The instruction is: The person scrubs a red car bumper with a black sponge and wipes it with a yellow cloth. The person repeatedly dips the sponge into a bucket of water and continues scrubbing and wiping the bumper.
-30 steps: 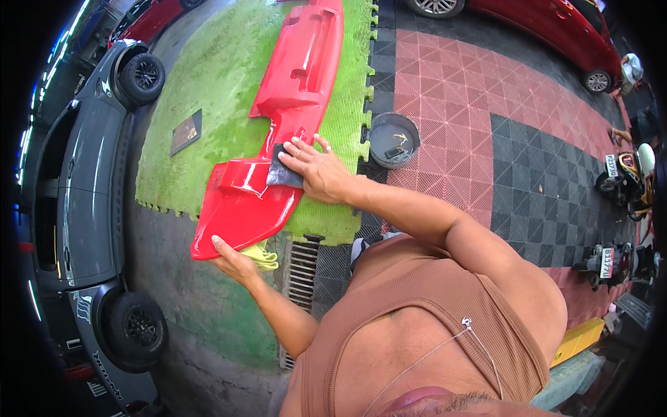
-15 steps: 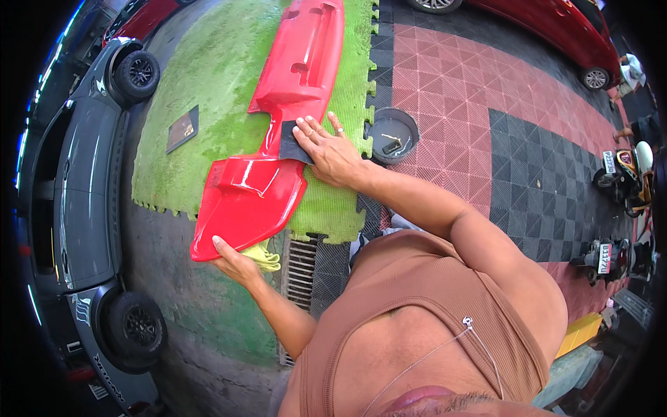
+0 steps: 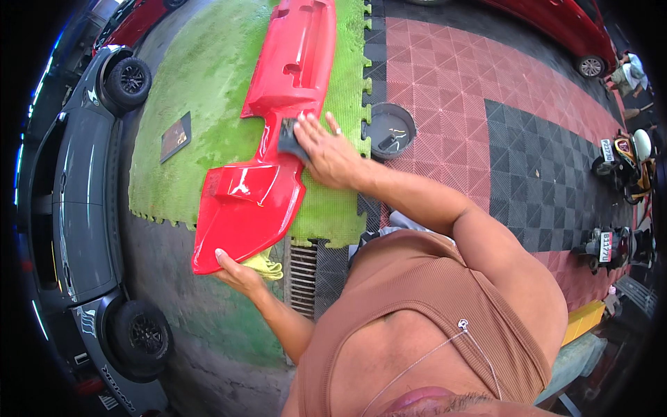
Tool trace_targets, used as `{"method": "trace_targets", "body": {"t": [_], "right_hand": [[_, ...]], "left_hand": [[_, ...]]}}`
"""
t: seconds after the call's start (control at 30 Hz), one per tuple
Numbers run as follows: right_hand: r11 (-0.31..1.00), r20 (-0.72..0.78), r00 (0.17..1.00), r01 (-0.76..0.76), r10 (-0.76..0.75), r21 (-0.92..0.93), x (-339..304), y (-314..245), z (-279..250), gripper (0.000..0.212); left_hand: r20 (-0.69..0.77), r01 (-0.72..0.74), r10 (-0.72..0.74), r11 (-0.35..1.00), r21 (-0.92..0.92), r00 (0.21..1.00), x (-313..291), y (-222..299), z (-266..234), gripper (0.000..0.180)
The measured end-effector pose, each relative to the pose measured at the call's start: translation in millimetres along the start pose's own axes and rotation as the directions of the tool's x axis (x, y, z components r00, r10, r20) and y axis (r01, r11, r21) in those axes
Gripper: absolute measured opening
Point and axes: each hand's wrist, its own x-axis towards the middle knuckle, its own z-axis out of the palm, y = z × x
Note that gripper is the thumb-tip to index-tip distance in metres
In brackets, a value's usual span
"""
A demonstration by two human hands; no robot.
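Note:
A long glossy red car body panel point(image 3: 240, 222), probably a bumper part, stretches away from me, with a narrow neck between its wide near end and its longer far part. My left hand point(image 3: 240, 274) grips the near end from the lower edge, thumb on top and the other fingers hidden beneath. At the neck's right side my right hand point(image 3: 330, 153) presses a dark grey sheet of sandpaper point(image 3: 287, 139) against the red surface. Its fingers lie over the sheet, which bends along the edge. A yellow-green cloth point(image 3: 265, 265) shows just beyond my left hand.
Green interlocking matting point(image 3: 167, 181) lies under the panel. On it rests a dark flat rectangular piece point(image 3: 176, 137). A dark round basin point(image 3: 390, 132) with water and small items stands right of my right hand. A grey vehicle point(image 3: 87, 187) is at left; motorcycles point(image 3: 629, 163) stand far right.
The sandpaper under my right hand now curves more over the neck's edge and shows less of its face. My left hand keeps its grip; the whole view has shifted slightly.

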Motion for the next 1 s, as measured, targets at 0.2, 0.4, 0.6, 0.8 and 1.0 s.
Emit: {"method": "trace_targets", "body": {"t": [0.2,0.4,0.6,0.8,1.0], "right_hand": [[0.999,-0.017,0.999,0.031,-0.031,-0.011,-2,7,3,0.071],[1.0,-0.046,0.999,-0.011,0.011,-0.006,7,17,1,0.072],[1.0,-0.053,0.999,-0.007,0.007,0.005,9,21,-2,0.069],[0.999,-0.023,0.999,0.027,-0.027,0.038,3,29,3,0.066],[0.999,-0.083,0.997,-0.005,0.009,0.047,13,36,-7,0.073]], "left_hand": [[0.002,0.001,-0.001,1.0,-0.003,1.0,1,1,0,0.055],[0.015,0.006,-0.006,1.0,0.014,1.0,-1,5,1,0.054],[0.028,0.021,-0.021,0.999,0.027,0.999,0,-2,-5,0.053],[0.02,0.111,-0.111,0.994,0.02,0.994,-5,7,-2,0.054],[0.05,0.142,-0.141,0.99,-0.01,0.989,-7,14,0,0.052]]}}
